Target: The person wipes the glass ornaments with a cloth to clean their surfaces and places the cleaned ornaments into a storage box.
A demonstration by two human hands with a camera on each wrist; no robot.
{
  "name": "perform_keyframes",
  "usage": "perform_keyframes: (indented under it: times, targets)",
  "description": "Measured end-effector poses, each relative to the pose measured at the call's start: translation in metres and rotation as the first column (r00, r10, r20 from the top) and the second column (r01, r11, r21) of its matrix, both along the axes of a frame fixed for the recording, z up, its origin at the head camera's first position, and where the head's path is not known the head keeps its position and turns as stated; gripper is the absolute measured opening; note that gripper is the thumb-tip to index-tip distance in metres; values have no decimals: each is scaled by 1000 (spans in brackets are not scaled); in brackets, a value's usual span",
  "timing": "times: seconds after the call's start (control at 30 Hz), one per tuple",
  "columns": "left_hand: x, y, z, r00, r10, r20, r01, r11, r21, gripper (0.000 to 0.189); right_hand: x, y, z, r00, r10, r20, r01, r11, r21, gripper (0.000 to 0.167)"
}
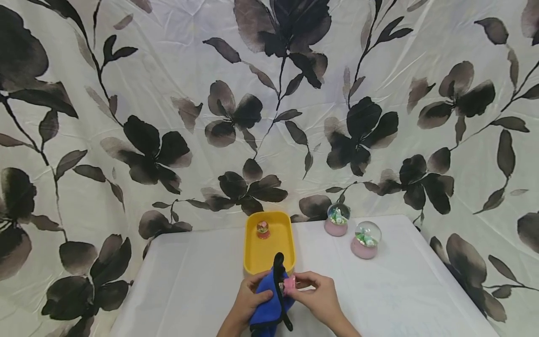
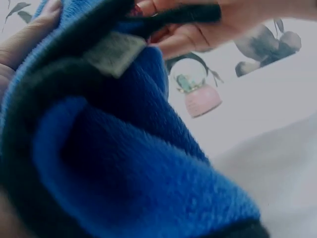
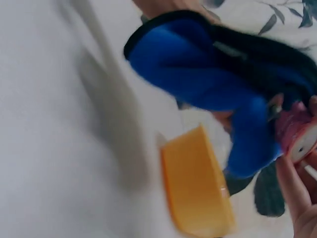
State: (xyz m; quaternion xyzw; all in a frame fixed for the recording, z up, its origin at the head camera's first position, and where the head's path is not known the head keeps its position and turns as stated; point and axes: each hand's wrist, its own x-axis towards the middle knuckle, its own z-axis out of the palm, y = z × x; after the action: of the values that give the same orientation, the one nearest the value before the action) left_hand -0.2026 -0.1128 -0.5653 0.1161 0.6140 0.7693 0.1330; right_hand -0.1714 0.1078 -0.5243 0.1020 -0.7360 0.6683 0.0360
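Note:
My left hand [image 1: 246,299] grips a blue plush cloth [image 1: 266,306] with black edging and a black loop. In the left wrist view the cloth [image 2: 148,148] hangs in folds, with a pale label [image 2: 116,53] on its edge. My right hand [image 1: 320,296] pinches a small pink-based object [image 1: 289,283] against the cloth, just in front of the yellow tray [image 1: 269,257]. The right wrist view shows the pink base [image 3: 292,126] with a pale, flat underside; its other end is hidden by cloth and fingers. A small snow globe [image 1: 263,229] with a red-pink base stands inside the tray.
Two larger snow globes with pink bases stand on the white-covered table [image 1: 189,281] at the right: one farther back [image 1: 336,224], the other nearer [image 1: 365,245]. A floral curtain [image 1: 269,117] hangs behind the table's far edge.

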Motion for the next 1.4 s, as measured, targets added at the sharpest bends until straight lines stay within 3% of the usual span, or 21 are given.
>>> perform_keyframes:
  times: [0.13, 0.27, 0.4, 0.53, 0.63, 0.73, 0.83, 0.93, 1.03, 1.17, 1.3, 1.4]
  targets:
    - [0, 1, 0, 999, -25, -20, 24, 998, -65, 47, 0, 2, 8, 999, -29, -38, 35, 983, 178, 37]
    - [2, 2, -1, 998, -54, -23, 51, 993, -110, 46, -2, 6, 18, 994, 95, -59, -72, 947, 313, 37]
    - [4, 3, 0, 998, -53, -26, 50, 991, -124, 46, -7, 10, 19, 969, 216, -122, -166, 930, 327, 33]
    - [4, 3, 2, 999, -41, -12, 39, 994, -98, 46, -11, 15, 10, 939, 272, -210, -214, 941, 261, 35]
    - [3, 4, 2, 999, -35, -8, 34, 998, -45, 45, -15, 18, 0, 942, 265, -208, -239, 961, 141, 39]
    - [2, 6, 2, 1000, -26, 10, 26, 1000, 16, 43, -16, 19, -11, 967, 234, -105, -240, 969, -55, 46]
    - [4, 8, 0, 998, -8, 57, 5, 999, 44, 41, -12, 15, -21, 983, 178, 52, -164, 965, -204, 51]
    - [10, 8, -5, 996, 15, 84, -18, 999, 42, 40, 0, 7, -28, 979, 92, 183, -48, 972, -230, 51]
    - [14, 8, -14, 998, 26, 62, -29, 998, 48, 44, 10, 1, -31, 969, -9, 245, 55, 981, -184, 50]
    - [12, 12, -21, 999, 43, 3, -43, 999, 10, 49, 12, -1, -25, 973, -118, 196, 120, 993, -3, 45]
    - [9, 16, -18, 998, 67, -16, -68, 993, -91, 49, 7, 2, -15, 989, -112, 100, 90, 976, 199, 36]
    - [8, 18, -16, 996, 76, -38, -80, 989, -127, 47, 4, 7, -13, 994, -69, 80, 47, 969, 241, 36]
